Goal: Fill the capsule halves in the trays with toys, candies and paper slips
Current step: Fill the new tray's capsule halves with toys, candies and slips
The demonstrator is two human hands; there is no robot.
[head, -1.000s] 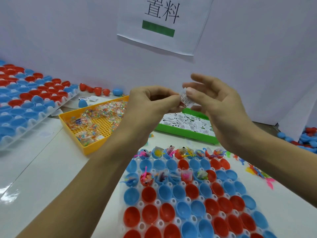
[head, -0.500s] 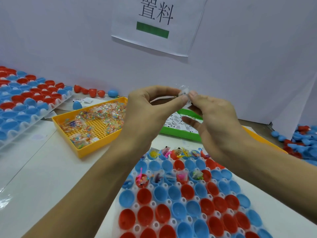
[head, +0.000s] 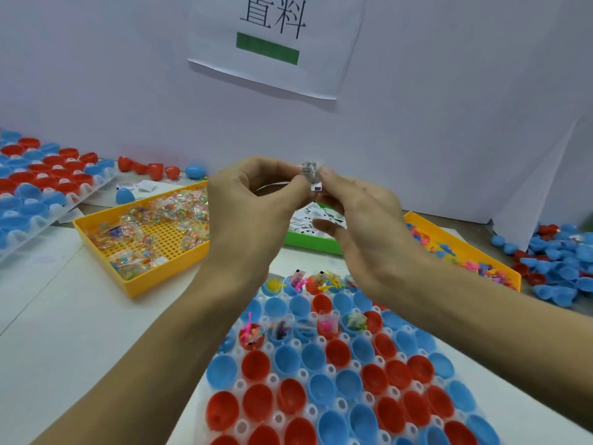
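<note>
Both hands are raised above the near tray of red and blue capsule halves. My left hand and my right hand pinch a small folded paper slip between their fingertips. Several capsule halves in the tray's two far rows hold toys and slips; the nearer rows hold nothing. A yellow bin of wrapped candies lies to the left. Behind my hands a green bin of paper slips is partly hidden. At the right stands a yellow bin of small toys.
A second tray of capsule halves lies at the far left. Loose red and blue halves sit along the white back wall, and a pile of them at the far right. A paper sign hangs on the wall.
Both hands stayed together on the slip and drifted slightly lower in view; my right hand's fingers curled in closer. The view shifted right, showing the toy bin.
</note>
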